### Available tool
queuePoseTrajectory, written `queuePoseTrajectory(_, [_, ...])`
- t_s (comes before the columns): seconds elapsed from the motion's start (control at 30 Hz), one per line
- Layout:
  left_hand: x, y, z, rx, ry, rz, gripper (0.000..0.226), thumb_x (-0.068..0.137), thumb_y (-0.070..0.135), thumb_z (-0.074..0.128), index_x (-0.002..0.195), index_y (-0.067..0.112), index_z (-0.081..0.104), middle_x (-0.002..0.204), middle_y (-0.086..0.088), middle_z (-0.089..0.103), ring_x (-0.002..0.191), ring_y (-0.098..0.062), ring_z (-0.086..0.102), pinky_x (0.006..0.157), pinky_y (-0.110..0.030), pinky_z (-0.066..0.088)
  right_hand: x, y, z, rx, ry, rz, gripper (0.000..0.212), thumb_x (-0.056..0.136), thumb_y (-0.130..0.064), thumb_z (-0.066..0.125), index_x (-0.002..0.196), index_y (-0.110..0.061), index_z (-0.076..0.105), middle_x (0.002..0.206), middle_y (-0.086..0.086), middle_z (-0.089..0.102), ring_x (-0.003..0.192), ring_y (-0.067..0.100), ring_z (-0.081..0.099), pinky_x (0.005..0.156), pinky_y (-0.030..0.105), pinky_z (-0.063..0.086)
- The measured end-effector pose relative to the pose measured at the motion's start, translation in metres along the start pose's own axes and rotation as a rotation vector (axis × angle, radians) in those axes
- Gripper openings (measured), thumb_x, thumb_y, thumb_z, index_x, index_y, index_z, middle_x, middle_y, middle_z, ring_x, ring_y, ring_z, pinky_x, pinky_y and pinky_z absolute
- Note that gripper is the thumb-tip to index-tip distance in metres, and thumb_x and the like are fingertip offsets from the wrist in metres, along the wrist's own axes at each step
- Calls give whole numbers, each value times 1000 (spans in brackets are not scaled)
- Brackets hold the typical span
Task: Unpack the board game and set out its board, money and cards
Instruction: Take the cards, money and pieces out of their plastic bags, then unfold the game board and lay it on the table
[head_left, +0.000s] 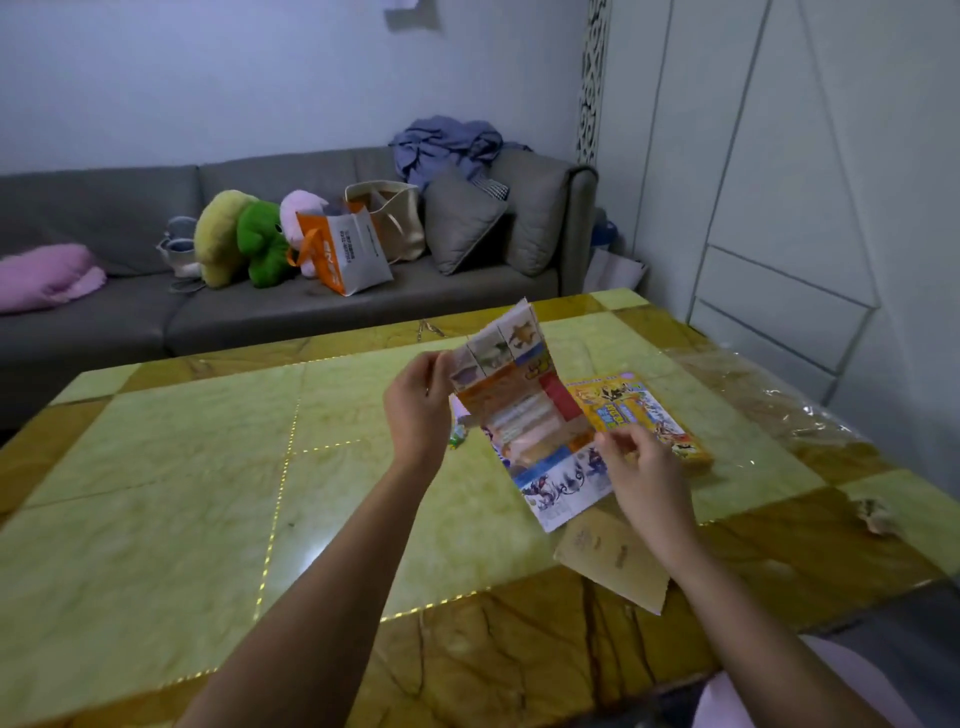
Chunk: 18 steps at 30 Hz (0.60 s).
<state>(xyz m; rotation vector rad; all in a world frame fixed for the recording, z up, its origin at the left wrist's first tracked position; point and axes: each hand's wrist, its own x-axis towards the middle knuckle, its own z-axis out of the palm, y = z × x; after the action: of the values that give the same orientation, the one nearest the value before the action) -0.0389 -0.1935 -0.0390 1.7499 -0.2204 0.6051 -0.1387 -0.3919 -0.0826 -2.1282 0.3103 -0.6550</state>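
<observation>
The board (524, 410), a partly unfolded printed sheet with creased panels, is being held in the air above the table (156, 519), right of the frame's centre, its upper end tilting away from the camera.

At the far left, a pink cushion (47, 275) is lying on the grey sofa (104, 208) behind the table. Further right on the sofa, a green plush toy (262, 244) is sitting beside an orange and white bag (348, 249).

The left hand (418, 410) is gripping the board's upper left edge, with its fingers curling round that edge. Above it, a blue cloth (447, 143) is lying bunched on the sofa back.

The right hand (647, 478) is pinching the board's lower right edge between thumb and fingertips. Below this hand, a brown cardboard piece (613, 561) is lying flat on the table.

Just behind the right hand, the yellow game box (649, 415) is resting on the table. To its right, clear plastic wrap (769, 395) is lying crumpled near the table's edge. At the far right, a small crumpled scrap (878, 514) is sitting on the table.
</observation>
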Motion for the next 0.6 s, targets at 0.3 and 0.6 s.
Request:
queuePoseTrajectory(0.3, [5,54,-68,-394,79,-116,22,100,15,45,84,12,58,86,-6,67,82,-15,68,70,-22,55,8,-83,23,886,-354,304,47,81,-39,65,117,-9,60,99,8,65,78,21,69,65,30,57])
queuePoseTrajectory(0.6, [-54,42,-106,-201,-446,141,19,96,33,47,86,23,58,105,-11,71,104,-32,64,89,-43,50,43,-131,22,1327,-740,555,79,83,-53,52,129,11,50,124,33,56,107,45,61,90,60,47])
